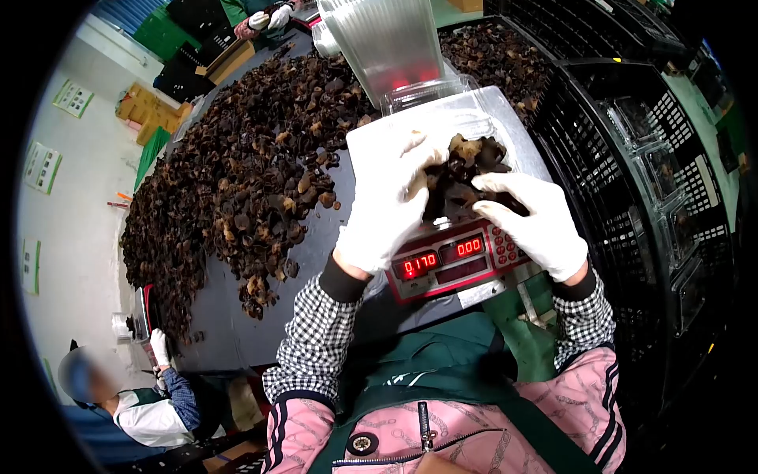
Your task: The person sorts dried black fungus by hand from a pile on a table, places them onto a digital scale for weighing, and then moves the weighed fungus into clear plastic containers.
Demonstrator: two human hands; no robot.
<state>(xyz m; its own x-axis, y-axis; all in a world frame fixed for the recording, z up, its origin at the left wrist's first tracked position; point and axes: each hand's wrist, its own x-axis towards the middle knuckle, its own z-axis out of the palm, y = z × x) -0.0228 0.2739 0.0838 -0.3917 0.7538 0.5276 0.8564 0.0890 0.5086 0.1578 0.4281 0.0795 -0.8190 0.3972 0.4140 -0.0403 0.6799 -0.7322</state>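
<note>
Dark brown to black, with a few tan folds: a small heap of wrinkled, ear-like pieces (462,170) on the pale plate (368,146) of a red-framed scale (405,295), apparently inside something clear, too glary to make out fully. Squarely between two white-gloved hands: just right of the left hand (385,201), just left of the right hand (545,217), and above both wrists in the head view. No clear long axis to the heap; roughly rounded, partly hidden at both flanks by the gloves. Neither hand plainly nearer. On the left, fingers curved along the heap's edge, with tips pointing up and to the right; cannot tell whether pinching anything. On the right, thumb and forefinger parted, reaching leftward over the heap's near right side, with a dark gap between the tips and no piece visibly pinched. Directly below the heap, between the wrists, the lit display (440,257), with red digits. Well to the left, across the dark bench (328,304), a far larger spread of similar pieces (245,182).
</note>
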